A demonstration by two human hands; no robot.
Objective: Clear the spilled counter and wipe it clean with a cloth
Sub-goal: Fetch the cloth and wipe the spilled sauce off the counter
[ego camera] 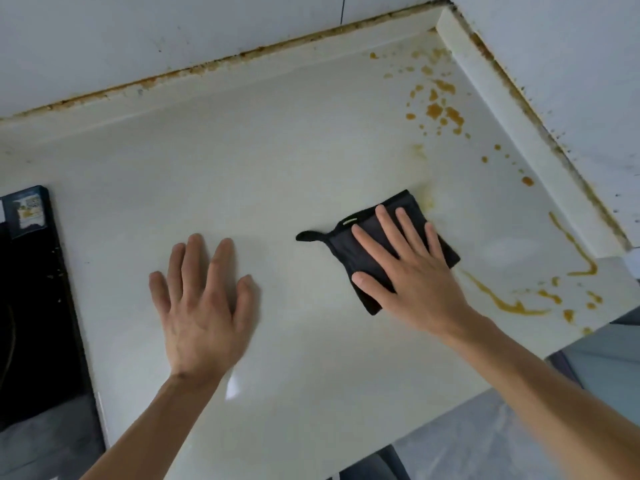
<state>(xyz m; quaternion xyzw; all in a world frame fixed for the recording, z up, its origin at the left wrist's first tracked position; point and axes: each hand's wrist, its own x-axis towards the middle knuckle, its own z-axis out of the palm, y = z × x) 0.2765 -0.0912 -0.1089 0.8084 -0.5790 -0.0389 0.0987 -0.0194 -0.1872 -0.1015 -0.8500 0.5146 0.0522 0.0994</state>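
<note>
Right fingers (398, 233): spread and laid flat on top of the cloth, not curled around it; the thumb presses the cloth's near left edge.
Right hand (412, 275): palm down, covering the cloth's near right part; the bare forearm runs off toward the lower right.
Cloth (349, 252): dark, folded to a rough square, lying flat on the worktop directly under the right fingers. Its far corner shows past the fingertips, its near corner sticks out below the thumb, and a small hanging loop trails off its left side.
Left fingers (194, 258): spread, released, holding nothing, resting flat on bare worktop.
Left hand (204, 306): palm down, well apart from the cloth and to its left, between the cloth and the cooktop.
Worktop (277, 161): pale and glossy, with a raised lip along the back and right walls.
Spill (440, 109): orange-brown drops scattered in the far right corner, well beyond the cloth; a faint yellowish smear sits just beside the cloth's far corner.
Streaks (512, 306): longer orange-brown lines and blobs to the right of the right hand, near the worktop's right edge, apart from the cloth.
Cooktop (31, 306): black glass panel at the left edge, with a small sticker near its far corner.
Wall joint (214, 64): brownish grime along the seam where the lip meets the white wall.
</note>
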